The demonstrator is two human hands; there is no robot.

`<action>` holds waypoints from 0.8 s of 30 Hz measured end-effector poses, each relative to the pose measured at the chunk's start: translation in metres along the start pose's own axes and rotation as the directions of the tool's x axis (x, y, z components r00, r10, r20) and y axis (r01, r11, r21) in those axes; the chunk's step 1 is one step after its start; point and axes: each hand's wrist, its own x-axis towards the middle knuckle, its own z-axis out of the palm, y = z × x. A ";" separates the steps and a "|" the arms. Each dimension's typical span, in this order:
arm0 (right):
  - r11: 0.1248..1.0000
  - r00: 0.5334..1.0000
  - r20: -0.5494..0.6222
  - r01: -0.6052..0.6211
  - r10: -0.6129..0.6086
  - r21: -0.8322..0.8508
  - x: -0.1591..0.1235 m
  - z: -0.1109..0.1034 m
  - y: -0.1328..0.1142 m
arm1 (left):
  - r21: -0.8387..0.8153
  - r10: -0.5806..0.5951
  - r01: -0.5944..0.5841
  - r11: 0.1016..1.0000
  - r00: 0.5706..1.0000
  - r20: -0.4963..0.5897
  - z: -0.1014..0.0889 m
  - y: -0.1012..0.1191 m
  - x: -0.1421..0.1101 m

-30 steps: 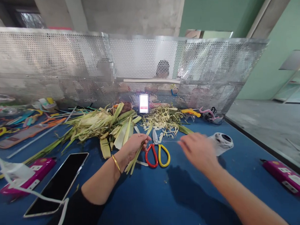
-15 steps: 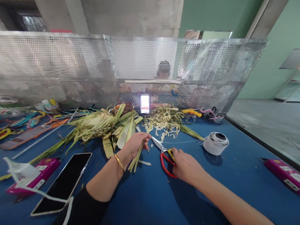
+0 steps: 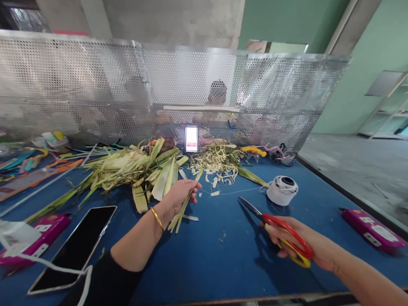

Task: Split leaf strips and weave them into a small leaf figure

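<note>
My left hand [image 3: 182,196] is closed around a few narrow green leaf strips [image 3: 178,220], whose ends hang below the fist and poke out above it. Off to the right, my right hand [image 3: 290,233] grips scissors [image 3: 275,226] with one red and one yellow handle; the blades point up and left over the table. A thin white thread [image 3: 234,192] runs from near my left fingers to a white spool of thread [image 3: 282,190]. Whether the thread's end is held in my left fingers, I cannot tell. Beyond my left hand lies a heap of green husk leaves [image 3: 125,167].
Shredded strips [image 3: 220,160] are piled by the perforated metal screen [image 3: 194,76], where a lit phone [image 3: 191,139] stands. A dark phone [image 3: 74,246] and a purple packet [image 3: 34,238] lie left; another purple packet [image 3: 373,229] lies right. People are visible behind the screen.
My right hand took the scissors from the table, brought their blades to the thread beside my left hand, then drew them back right. My left hand keeps its hold on the leaf strips.
</note>
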 end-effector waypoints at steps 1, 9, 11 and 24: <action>0.999 1.000 0.011 -0.017 0.017 0.027 0.000 -0.001 0.000 | 0.006 -0.001 0.001 1.000 1.000 0.002 0.000 0.000 0.000; 0.983 0.967 0.253 -0.055 0.009 0.174 0.009 -0.006 -0.003 | 0.045 0.008 -0.009 0.999 1.000 0.029 0.001 -0.004 0.001; 0.985 0.968 0.251 -0.062 0.020 0.160 0.011 -0.006 -0.005 | 0.057 0.007 -0.009 0.998 0.999 0.036 0.001 -0.005 0.002; 0.994 0.988 0.110 -0.113 0.112 -0.003 0.032 0.011 -0.035 | 0.171 -0.057 0.036 0.985 0.991 0.124 0.011 -0.005 -0.009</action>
